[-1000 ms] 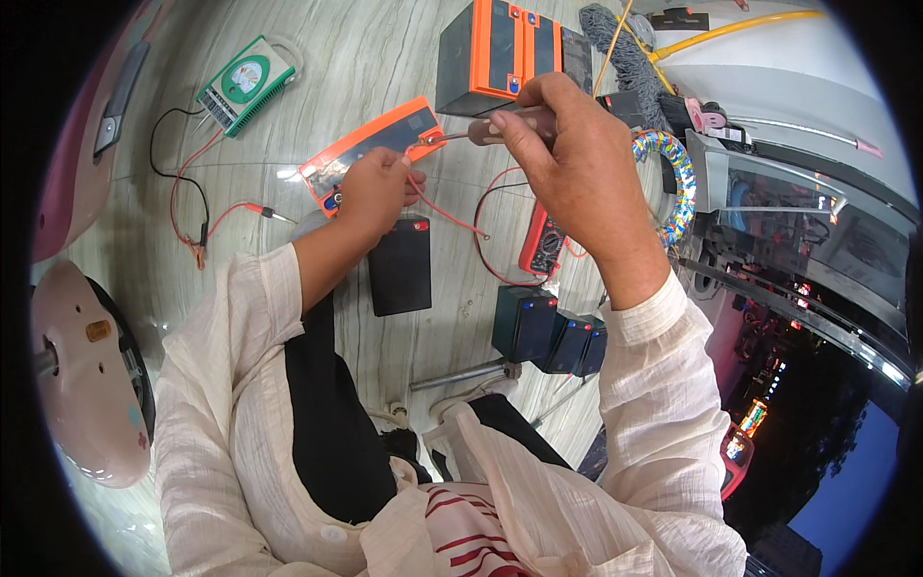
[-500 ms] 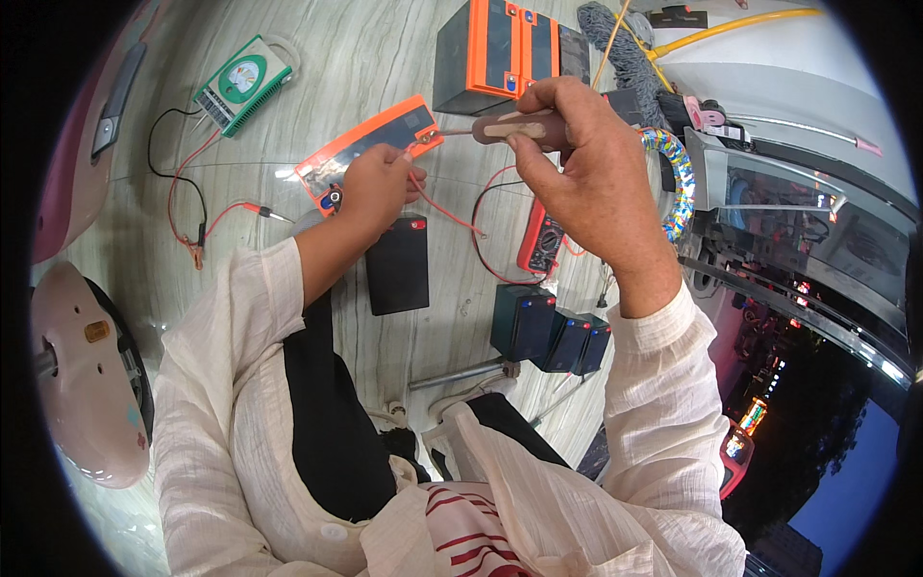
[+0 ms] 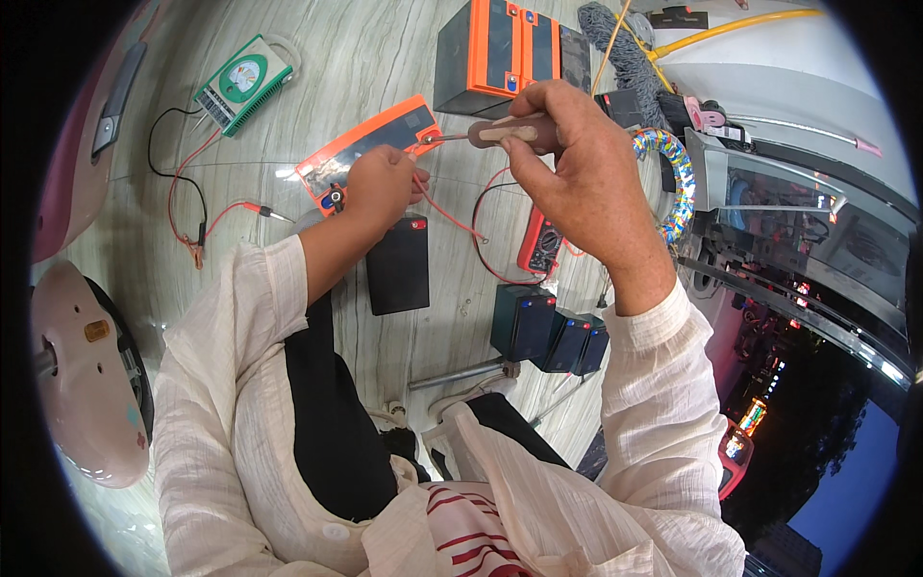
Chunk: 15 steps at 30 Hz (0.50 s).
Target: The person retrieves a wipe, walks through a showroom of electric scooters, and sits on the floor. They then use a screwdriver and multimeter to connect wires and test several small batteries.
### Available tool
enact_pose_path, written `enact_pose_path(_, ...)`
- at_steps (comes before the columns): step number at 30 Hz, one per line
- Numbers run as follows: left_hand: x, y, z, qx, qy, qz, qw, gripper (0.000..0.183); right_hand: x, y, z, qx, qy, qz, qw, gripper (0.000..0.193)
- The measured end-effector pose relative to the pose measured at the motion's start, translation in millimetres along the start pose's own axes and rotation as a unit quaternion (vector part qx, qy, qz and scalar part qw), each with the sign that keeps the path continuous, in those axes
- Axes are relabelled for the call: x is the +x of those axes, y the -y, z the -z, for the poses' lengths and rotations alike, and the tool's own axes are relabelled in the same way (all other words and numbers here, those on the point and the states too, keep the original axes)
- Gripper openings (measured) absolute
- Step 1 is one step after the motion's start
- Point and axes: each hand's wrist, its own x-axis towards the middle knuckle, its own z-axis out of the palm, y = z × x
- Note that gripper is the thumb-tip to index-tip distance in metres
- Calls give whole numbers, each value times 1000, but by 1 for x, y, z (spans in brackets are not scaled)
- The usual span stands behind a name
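Observation:
My right hand (image 3: 591, 183) grips the brown handle of a screwdriver (image 3: 488, 135), its shaft lying toward the terminal end of an orange-and-grey battery (image 3: 380, 130). At that same end my left hand (image 3: 380, 188) has its fingers pinched together on a red wire (image 3: 444, 210), which trails off to the right. The tip of the screwdriver meets the terminal area just beyond those fingers; the exact contact is too small to tell. At the battery's near left corner sits another terminal with a dark fitting (image 3: 333, 198). A black battery (image 3: 398, 267) lies just below my left hand.
A red multimeter (image 3: 540, 240) with leads lies right of centre. Several small dark batteries (image 3: 524, 322) stand nearer. Larger orange-and-grey batteries (image 3: 490, 53) stand at the back. A green-and-white meter (image 3: 243, 85) with clip leads lies far left; a grey mop head (image 3: 620, 62) is back right.
My right hand has shifted slightly left with the screwdriver, and its shaft now sits a little lower at the battery's end. My left hand has barely moved.

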Motion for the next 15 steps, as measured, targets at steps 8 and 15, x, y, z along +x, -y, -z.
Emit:
enact_pose_path(8,-1,0,2,-4,9,-1,1000,25,0,-1,0,3,11,40,999,30)
enact_pose_path(15,-17,7,5,14,58,26,998,24,13,0,-2,-132,32,61,989,24)
